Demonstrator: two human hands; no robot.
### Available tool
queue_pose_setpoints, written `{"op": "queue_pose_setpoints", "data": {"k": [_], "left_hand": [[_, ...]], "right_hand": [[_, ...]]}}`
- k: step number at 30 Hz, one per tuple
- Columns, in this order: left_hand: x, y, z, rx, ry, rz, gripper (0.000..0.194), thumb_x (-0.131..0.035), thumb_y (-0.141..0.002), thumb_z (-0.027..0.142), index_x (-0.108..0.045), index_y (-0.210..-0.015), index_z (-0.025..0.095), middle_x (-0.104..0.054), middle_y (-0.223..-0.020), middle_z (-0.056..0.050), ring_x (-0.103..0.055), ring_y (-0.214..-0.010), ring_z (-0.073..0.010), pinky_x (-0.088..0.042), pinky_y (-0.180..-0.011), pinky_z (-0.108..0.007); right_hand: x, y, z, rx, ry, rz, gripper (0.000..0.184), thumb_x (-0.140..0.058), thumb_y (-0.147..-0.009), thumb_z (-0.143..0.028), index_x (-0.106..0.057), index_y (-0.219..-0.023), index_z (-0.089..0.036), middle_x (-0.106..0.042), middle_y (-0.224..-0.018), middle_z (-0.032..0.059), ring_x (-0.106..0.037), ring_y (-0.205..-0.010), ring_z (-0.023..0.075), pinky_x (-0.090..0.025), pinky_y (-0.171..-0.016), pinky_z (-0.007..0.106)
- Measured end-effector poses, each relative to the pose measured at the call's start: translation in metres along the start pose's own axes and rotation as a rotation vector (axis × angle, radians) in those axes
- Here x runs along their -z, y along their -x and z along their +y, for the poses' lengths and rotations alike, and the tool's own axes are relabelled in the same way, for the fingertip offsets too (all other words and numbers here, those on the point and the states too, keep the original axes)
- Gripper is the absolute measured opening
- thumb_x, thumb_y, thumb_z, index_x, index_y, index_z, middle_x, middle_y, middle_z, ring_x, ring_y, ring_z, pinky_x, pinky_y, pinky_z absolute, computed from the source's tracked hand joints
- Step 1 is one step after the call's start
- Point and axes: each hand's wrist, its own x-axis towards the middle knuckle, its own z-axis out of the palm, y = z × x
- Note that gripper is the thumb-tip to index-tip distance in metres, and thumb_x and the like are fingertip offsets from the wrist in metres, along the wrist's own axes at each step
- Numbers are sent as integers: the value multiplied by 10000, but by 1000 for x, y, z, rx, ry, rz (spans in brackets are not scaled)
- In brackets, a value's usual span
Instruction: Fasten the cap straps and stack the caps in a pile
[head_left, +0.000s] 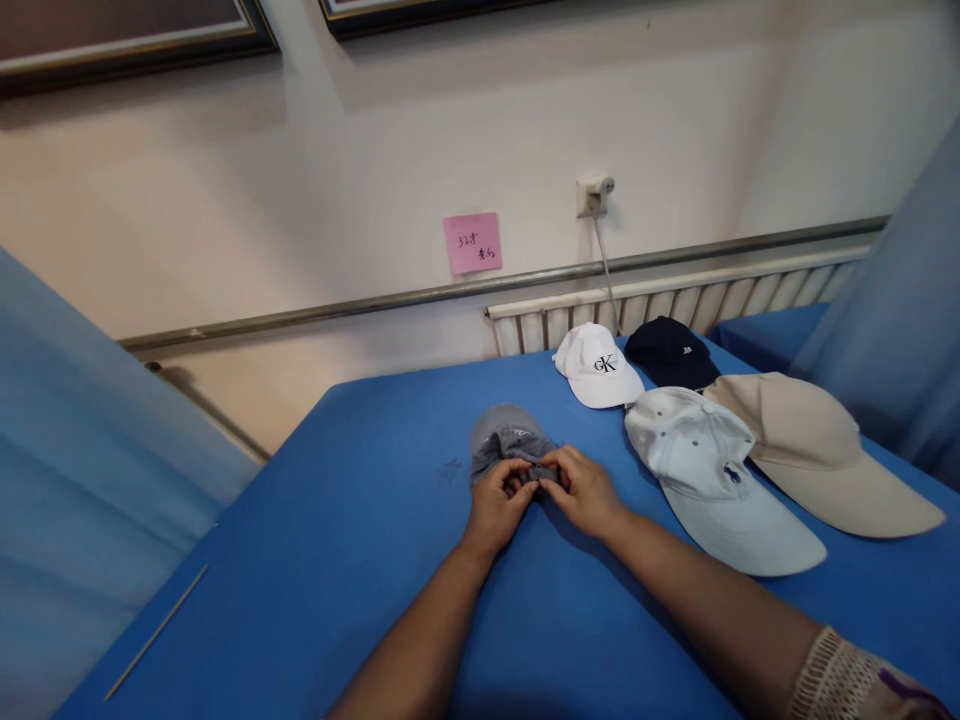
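A grey baseball cap [496,428] lies on the blue-covered table [360,520], its brim pointing away from me. My left hand [501,500] pinches the near edge of the cap, around its back strap. Close beside it, my right hand [581,490] grips the same near edge from the right, thumb and fingers pressed together. The fingertips of both hands almost meet there, and they partly hide the strap. Some pale lettering shows on the front of the cap.
To the right lie a white cap [589,350], a navy cap [667,350], a pale blue cap [697,450] and a beige cap [810,430]. A thin stick [157,632] lies at the left edge. Behind are a radiator [675,305], a metal rail [375,303] and blue curtains [82,470].
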Motion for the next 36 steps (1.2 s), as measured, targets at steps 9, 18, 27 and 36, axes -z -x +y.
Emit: {"op": "queue_pose_setpoints", "data": {"k": [9, 18, 27, 36], "left_hand": [[-1, 1, -4, 40, 85, -28, 270, -673, -734, 219, -667, -996, 152, -611, -725, -1, -555, -636, -116, -435, -597, -230], [-2, 2, -2, 49, 110, -77, 255, -699, -717, 237, -667, -954, 148, -612, -706, 2, -542, -622, -112, -422, -587, -226], [-2, 2, -6, 58, 129, -129, 261, -710, -711, 233, -653, -955, 161, -605, -713, 13, -545, -627, -108, -436, -598, -227], [-3, 1, -9, 51, 176, -141, 226, -688, -740, 230, -634, -944, 151, -647, -826, -33, -586, -694, -123, -484, -661, -251]], "right_hand": [[-15, 2, 16, -344, -509, -41, 154, -593, -797, -368, -605, -828, -218, -619, -655, -15, -560, -549, 141, -442, -505, 255], [-17, 1, 16, -361, -641, -28, 214, -653, -742, -401, -605, -796, -199, -614, -649, -25, -541, -525, 112, -441, -484, 235], [-17, 2, 10, -364, -650, -22, 234, -663, -732, -416, -573, -786, -207, -589, -606, -40, -535, -496, 107, -437, -475, 233], [-16, 0, 14, -388, -642, 20, 226, -683, -709, -382, -551, -757, -205, -582, -570, -45, -538, -461, 113, -426, -470, 241]]}}
